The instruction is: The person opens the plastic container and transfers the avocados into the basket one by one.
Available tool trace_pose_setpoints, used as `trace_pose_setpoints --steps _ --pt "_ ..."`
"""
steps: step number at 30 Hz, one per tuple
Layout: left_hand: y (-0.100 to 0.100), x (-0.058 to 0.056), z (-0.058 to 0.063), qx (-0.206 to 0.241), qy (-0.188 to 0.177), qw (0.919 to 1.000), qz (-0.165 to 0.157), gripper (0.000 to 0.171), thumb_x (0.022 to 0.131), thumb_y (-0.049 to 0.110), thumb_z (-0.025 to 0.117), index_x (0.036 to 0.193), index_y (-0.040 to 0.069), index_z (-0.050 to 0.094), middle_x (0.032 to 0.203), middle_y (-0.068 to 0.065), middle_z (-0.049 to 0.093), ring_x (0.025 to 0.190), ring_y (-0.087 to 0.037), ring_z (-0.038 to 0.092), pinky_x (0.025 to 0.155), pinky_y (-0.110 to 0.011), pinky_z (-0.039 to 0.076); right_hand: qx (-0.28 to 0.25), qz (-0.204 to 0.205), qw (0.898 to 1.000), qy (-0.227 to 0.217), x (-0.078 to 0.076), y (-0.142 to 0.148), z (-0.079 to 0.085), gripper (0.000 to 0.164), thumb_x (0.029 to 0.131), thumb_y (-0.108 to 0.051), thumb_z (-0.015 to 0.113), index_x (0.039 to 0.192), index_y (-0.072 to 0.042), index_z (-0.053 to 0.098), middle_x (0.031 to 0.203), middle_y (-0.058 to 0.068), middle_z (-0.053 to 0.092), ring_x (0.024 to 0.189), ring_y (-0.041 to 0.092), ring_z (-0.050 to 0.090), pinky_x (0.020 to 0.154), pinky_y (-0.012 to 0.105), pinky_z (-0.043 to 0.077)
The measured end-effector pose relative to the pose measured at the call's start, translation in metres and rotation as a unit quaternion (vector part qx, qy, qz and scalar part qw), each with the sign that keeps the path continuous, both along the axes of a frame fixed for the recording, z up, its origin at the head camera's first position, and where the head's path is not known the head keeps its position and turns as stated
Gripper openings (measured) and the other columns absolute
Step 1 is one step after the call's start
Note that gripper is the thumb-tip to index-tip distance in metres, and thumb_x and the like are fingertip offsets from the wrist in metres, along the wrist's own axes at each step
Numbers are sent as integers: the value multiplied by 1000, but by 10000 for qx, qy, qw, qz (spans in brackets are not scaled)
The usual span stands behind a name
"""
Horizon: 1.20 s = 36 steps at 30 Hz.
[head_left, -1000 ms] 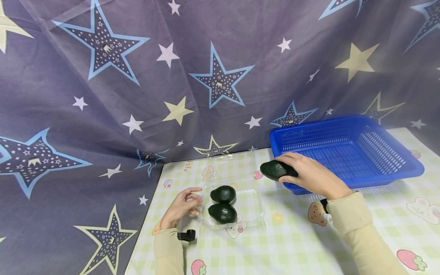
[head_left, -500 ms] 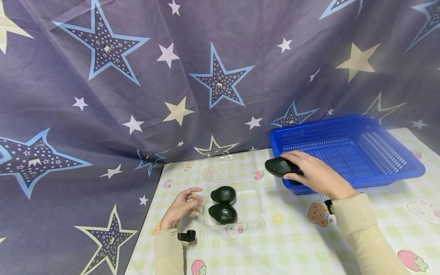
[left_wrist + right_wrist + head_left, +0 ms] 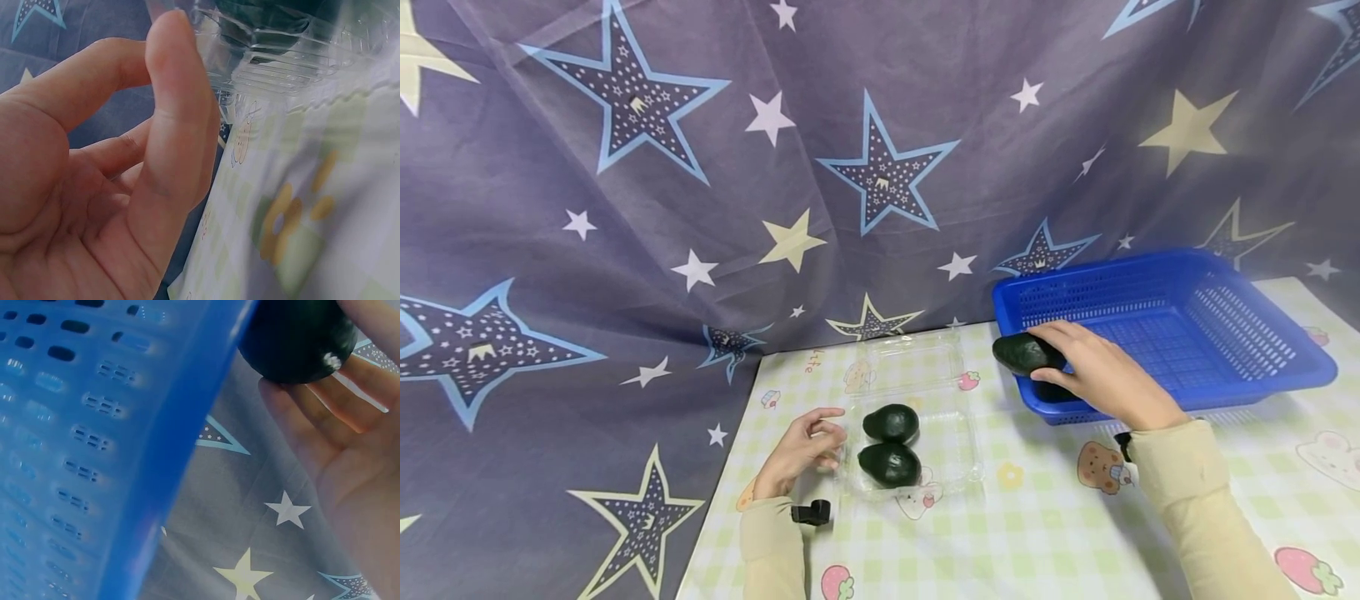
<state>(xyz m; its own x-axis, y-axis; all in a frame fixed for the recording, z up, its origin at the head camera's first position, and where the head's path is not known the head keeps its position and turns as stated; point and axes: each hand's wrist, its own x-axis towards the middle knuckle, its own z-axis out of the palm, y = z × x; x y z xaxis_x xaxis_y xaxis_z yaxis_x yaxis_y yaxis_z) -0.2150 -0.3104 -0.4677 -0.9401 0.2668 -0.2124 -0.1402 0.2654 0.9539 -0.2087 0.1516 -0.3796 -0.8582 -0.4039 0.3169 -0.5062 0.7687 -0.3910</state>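
Observation:
My right hand (image 3: pixel 1093 371) grips a dark green avocado (image 3: pixel 1026 353) over the near left corner of the blue plastic basket (image 3: pixel 1292 375). Below that avocado, a second dark green shape (image 3: pixel 1054 392) shows at the basket's corner, partly hidden by the hand. In the right wrist view the held avocado (image 3: pixel 300 337) is close to the basket's rim. Two more avocados, one (image 3: pixel 891 423) behind the other (image 3: pixel 890 463), lie in the left half of a clear plastic clamshell box (image 3: pixel 951 446). My left hand (image 3: pixel 801 450) has loosely bent fingers right at the box's left edge.
The clamshell's clear lid (image 3: pixel 917 364) lies folded back behind its base. Everything stands on a table with a checked, cartoon-printed cloth (image 3: pixel 1000 542). A star-patterned curtain (image 3: pixel 700 208) hangs directly behind the table.
My right hand has carried the avocado rightwards from beside the basket to over its near left corner. The left hand and the two avocados in the box have stayed put.

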Motion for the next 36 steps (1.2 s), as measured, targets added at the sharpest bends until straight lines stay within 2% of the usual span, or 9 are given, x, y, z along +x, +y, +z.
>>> trace_pose_setpoints --steps 4,11,18,30,36 --pt "1 1 1 -14 -14 10000 29 59 95 11 67 145 -4 41 108 -22 60 64 -17 65 62 -31 62 -11 -48 10000 -4 -1 2 -1 60 93 -28 71 142 0 50 140 25 52 130 44 48 105 61 43" --pt "0 0 0 0 -26 10000 48 60 94 11 68 145 -4 41 101 -12 61 63 -17 64 61 -31 62 -114 -105 9998 -91 -5 5 -6 61 95 -27 69 146 -3 45 142 25 50 131 45 46 104 63 42" --pt "0 0 1 -20 -15 10000 31 59 94 12 68 145 -4 41 100 -8 62 67 -17 65 61 -32 62 -117 -192 9997 -54 -9 8 -11 58 95 -24 68 145 -3 47 140 24 50 128 44 48 102 63 45" --pt "1 0 3 -39 -3 10000 10 60 95 14 68 145 -4 41 99 -7 62 69 -18 66 62 -33 63 -234 -349 9989 -192 -12 14 -16 58 96 -25 67 145 -2 46 139 26 50 127 47 47 100 66 43" --pt "0 0 1 -35 -19 10000 10 60 95 14 68 145 -4 40 100 -8 62 67 -17 65 63 -33 63 -186 -529 9978 -356 -16 16 -21 57 94 -20 70 142 0 49 139 30 49 129 51 43 102 69 40"
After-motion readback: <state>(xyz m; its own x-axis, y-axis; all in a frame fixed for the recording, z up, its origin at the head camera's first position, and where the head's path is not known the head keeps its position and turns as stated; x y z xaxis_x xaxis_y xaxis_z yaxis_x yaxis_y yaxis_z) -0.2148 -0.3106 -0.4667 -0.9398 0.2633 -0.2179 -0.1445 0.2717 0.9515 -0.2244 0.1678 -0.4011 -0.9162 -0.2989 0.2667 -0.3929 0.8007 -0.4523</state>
